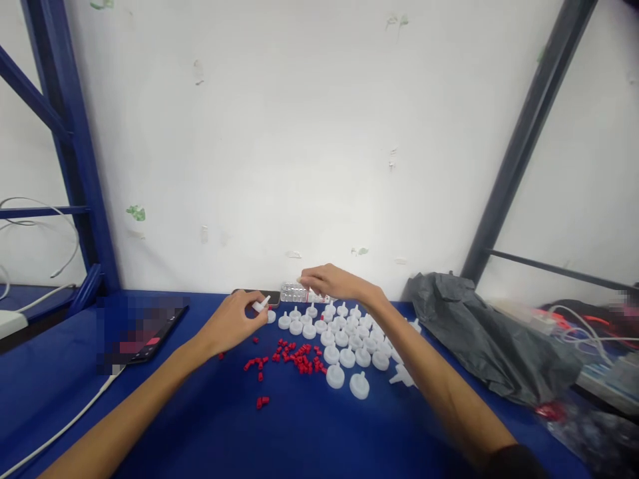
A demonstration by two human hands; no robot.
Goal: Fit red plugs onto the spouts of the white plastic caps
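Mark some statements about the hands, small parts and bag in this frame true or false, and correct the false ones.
1. The left hand holds a white piece. True.
2. Most red pieces lie left of the loose white pieces. True.
3. The dark bag lies left of the white pieces. False: it lies right of them.
4. The red pieces stand in one straight row. False: they are scattered, some bunched together.

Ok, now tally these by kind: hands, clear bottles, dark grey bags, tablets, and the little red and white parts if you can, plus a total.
Hands: 2, left hand and right hand
Clear bottle: 1
Dark grey bag: 1
Tablet: 1
Total: 5, without red parts and white parts, too crowded to count surely
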